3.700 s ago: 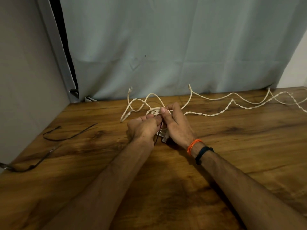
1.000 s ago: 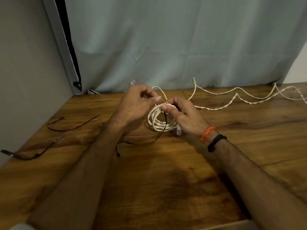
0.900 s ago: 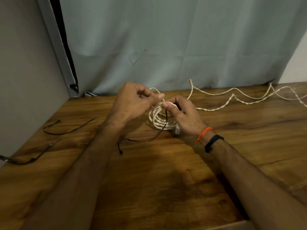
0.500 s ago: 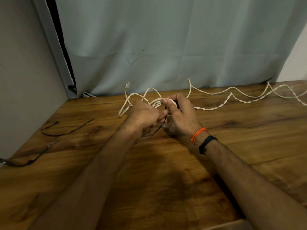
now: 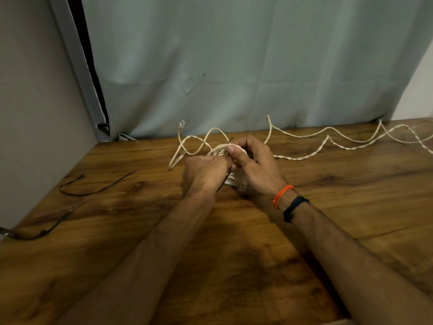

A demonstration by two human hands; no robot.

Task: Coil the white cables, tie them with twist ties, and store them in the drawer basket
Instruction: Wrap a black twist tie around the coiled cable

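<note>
Our left hand [image 5: 206, 171] has dropped from above the coil [image 5: 230, 178] to close against the right hand [image 5: 254, 166], low over the desk [image 5: 351, 207]. Both hands pinch coil and tie [image 5: 229, 171] between curled fingers. We judge the risk plain: slacken now and the loops spring apart, or the loose cable [image 5: 328, 139] snags them.

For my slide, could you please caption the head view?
Both hands wrap a black twist tie around a coiled white cable.
</note>
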